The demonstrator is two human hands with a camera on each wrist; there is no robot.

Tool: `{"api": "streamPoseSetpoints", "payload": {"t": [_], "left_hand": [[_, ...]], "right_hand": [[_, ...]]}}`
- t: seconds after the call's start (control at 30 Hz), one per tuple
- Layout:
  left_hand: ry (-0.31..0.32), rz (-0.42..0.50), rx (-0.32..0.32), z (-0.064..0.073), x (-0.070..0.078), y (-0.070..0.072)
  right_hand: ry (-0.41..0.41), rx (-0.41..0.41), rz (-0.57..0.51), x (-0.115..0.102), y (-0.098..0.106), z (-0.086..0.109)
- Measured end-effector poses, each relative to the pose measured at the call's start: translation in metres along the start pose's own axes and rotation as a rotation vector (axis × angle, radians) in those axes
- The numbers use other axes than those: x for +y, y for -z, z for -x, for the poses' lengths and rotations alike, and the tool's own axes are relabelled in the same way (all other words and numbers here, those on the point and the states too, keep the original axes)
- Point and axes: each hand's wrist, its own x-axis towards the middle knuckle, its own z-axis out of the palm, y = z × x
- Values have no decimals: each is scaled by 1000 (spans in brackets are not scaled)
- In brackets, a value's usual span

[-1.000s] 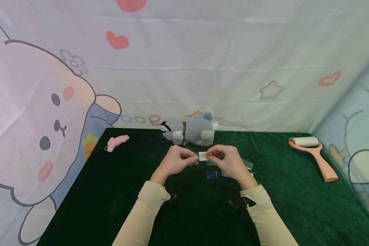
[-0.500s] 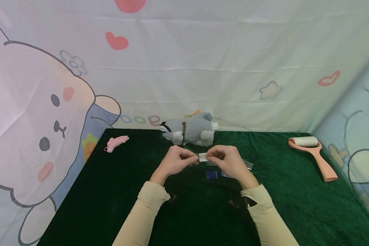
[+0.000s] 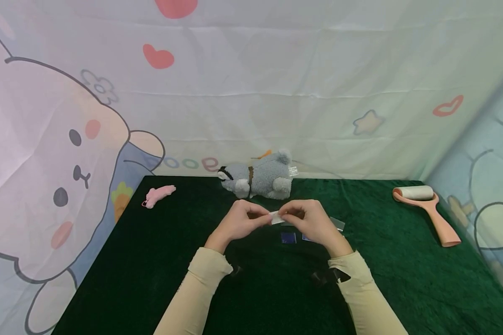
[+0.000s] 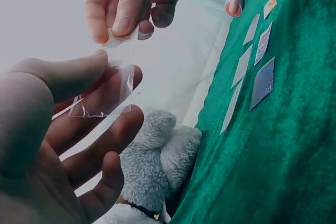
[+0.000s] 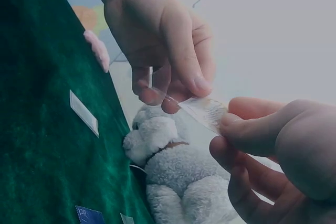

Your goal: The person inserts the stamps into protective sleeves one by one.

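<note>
In the head view, a small pale stamp (image 3: 276, 217) is held above the green cloth between both hands. My left hand (image 3: 240, 221) pinches a clear plastic sleeve (image 4: 126, 85) between thumb and forefinger, its other fingers spread below. From the other side, my right hand (image 3: 311, 222) pinches the stamp by its edge, close to the sleeve's upper end. Fine print lines show on the stamp in the right wrist view; fingertips cover part of it. On the cloth lie a dark blue stamp (image 4: 262, 84), a second stamp (image 4: 263, 44) and an orange one (image 4: 270, 5).
Several clear sleeves (image 4: 242, 66) lie beside the loose stamps. Behind the hands, a grey plush toy (image 3: 268, 176) lies against the printed backdrop. A pink plush piece (image 3: 159, 195) is at the back left, a lint roller (image 3: 429, 211) at the right edge.
Both hands have come slightly closer together and a little lower. The pale stamp has tilted between the fingertips, and less of its face shows. Things on the cloth have stayed put.
</note>
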Motion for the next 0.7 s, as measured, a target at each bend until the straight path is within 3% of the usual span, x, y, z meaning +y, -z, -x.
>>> {"api": "streamPoseSetpoints", "payload": {"t": [0.33,0.7], "left_hand": [[-30,-58,20,-2,-1,-3],[-12,-18,42,1,-1,0]], "right_hand": [[36,-45,-60,4,-5,-2],[1,-54,-150,8,-11,-3]]}}
